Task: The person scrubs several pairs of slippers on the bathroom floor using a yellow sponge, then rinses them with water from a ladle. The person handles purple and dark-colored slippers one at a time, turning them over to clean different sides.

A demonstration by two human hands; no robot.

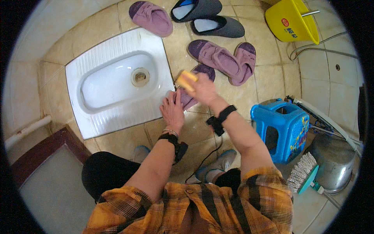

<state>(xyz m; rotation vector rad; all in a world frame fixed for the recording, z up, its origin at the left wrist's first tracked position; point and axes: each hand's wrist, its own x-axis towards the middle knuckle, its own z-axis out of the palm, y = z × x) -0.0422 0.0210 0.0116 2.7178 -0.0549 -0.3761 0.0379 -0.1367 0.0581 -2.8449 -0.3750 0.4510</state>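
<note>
A purple slipper (187,102) with a darker toe lies on the tiles beside the white squat toilet (117,120). My left hand (172,113) holds it at the heel side nearest the toilet, fingers against its edge. In the grip of my right hand (203,89) is a small yellow block (187,80), which touches or hovers just over the slipper's upper; motion blur hides whether it has bristles. Part of the slipper is hidden behind both hands. Just beyond lie a second purple slipper (213,57) and a third (245,64), overlapping.
Farther off are another purple slipper (151,17) and dark grey slippers (218,27). A yellow bucket (290,23) stands at the far right, near a grey hose (311,48). To my right are a blue stool (279,128), a mop head (302,171) and a metal pot (335,162).
</note>
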